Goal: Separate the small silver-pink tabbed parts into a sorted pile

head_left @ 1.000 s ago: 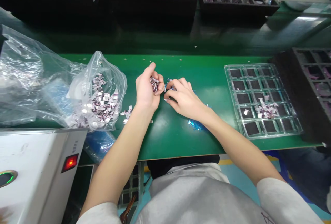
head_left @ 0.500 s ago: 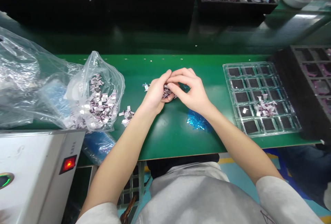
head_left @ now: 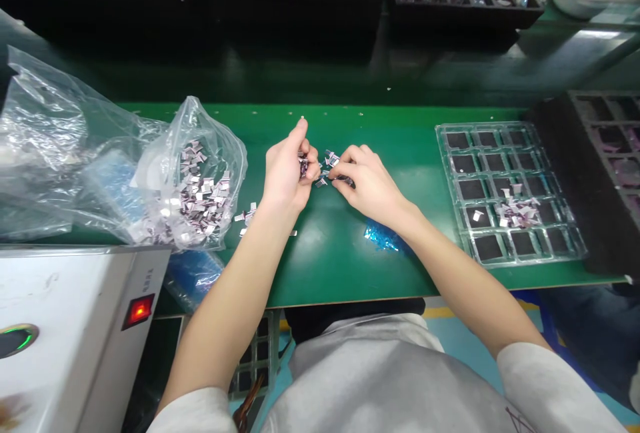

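My left hand [head_left: 287, 170] is closed in a loose fist, palm side up, around a clump of small silvery-purple flat pieces [head_left: 303, 164]. To its right, my right hand [head_left: 370, 183] has its fingers curled down to the table, pinching some of the same kind of piece. Between the two hands lies a little cluster of loose pieces [head_left: 331, 159]. Another small heap of pieces [head_left: 246, 216] shows beside my left forearm, partly hidden. Blue shiny film bits [head_left: 383, 236] are piled next to my right wrist.
On the left, a clear plastic bag [head_left: 235, 146] holds many pieces, behind a white machine box [head_left: 85, 286] with a lit red switch [head_left: 139, 312]. A clear compartment tray [head_left: 453, 203] with pieces on it sits at right, next to black foam trays [head_left: 560, 153].
My hands, together before, have drawn apart. The left one has moved left and closed over its pieces; the right one has lowered to the table, where loose pieces now show.
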`<action>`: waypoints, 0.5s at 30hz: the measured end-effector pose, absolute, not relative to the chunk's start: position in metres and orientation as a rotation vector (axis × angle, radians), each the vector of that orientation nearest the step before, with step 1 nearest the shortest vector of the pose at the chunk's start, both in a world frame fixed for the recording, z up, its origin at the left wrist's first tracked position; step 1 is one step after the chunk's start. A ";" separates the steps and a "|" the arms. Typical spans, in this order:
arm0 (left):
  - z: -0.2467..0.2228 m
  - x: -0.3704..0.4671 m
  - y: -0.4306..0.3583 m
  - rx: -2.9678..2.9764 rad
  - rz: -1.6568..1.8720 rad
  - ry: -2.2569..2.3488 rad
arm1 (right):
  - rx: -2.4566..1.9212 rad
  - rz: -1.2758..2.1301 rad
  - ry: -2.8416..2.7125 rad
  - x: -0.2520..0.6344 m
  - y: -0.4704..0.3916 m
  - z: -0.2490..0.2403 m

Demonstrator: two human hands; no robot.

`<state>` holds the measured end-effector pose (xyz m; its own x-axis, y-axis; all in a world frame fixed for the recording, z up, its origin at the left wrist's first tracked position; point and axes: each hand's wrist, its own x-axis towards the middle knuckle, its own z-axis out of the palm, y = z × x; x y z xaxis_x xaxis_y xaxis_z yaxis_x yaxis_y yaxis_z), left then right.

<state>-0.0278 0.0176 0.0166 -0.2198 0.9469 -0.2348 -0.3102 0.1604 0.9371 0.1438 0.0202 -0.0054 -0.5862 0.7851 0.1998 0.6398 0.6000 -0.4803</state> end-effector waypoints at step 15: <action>0.017 -0.015 0.007 0.933 1.092 1.127 | -0.968 1.159 -1.747 0.157 0.039 0.004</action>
